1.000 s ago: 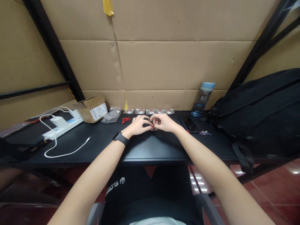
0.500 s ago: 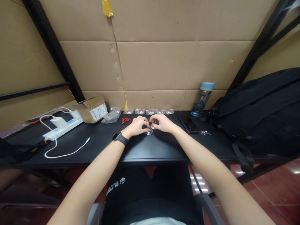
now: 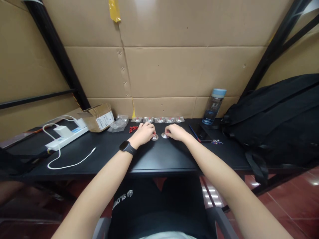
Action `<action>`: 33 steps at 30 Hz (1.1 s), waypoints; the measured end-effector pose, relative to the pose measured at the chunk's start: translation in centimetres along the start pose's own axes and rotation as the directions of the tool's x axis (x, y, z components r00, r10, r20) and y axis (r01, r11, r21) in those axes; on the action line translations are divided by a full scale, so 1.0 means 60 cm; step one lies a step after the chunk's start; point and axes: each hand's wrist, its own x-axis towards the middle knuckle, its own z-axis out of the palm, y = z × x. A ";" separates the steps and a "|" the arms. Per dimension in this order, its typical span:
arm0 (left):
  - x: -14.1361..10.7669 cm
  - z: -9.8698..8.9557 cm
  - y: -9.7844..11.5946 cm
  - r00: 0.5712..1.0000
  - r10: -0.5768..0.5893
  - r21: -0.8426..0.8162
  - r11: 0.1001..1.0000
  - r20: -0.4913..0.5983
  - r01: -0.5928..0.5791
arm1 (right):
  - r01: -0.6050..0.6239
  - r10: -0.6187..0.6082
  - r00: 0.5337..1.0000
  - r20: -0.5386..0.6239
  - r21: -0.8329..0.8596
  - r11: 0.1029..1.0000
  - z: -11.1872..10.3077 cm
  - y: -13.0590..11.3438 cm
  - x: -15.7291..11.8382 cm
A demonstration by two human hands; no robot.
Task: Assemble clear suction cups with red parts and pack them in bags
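My left hand [image 3: 146, 133], wearing a dark watch [image 3: 127, 147] at the wrist, pinches the red top of a small shiny round disc [image 3: 155, 137] on the black table. A second shiny disc [image 3: 163, 135] sits a short way to the right. My right hand [image 3: 175, 132] has its fingertips closed at that disc's upper side, partly hiding it. Both discs lie flat, apart from each other. Just beyond my left hand is a small pile of red pieces [image 3: 133, 128].
Along the cardboard wall runs a row of several similar packaged discs [image 3: 159, 119]. Left are crumpled clear plastic [image 3: 119, 123], a cardboard box [image 3: 99, 117] and a white power strip [image 3: 67, 137]. Right are a water bottle [image 3: 213, 108], a phone [image 3: 202, 132], a pen [image 3: 194, 132] and a black backpack [image 3: 276, 122].
My hands have moved apart. The two discs, close together before, now lie separated, the left one slightly farther left and the right one flat on the table.
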 end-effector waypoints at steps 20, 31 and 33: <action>0.015 -0.007 -0.007 0.907 -0.281 -0.365 0.918 -0.315 0.158 | 0.251 -0.160 0.941 -0.297 0.299 0.921 0.000 0.004 0.011; 0.012 0.004 -0.001 0.952 -0.260 -0.360 0.914 -0.163 0.188 | 0.295 -0.170 0.933 -0.318 0.403 0.867 0.013 -0.019 0.013; 0.010 0.004 0.000 0.963 -0.251 -0.302 0.929 -0.095 0.212 | 0.288 -0.191 0.940 -0.281 0.363 0.886 0.017 -0.017 0.012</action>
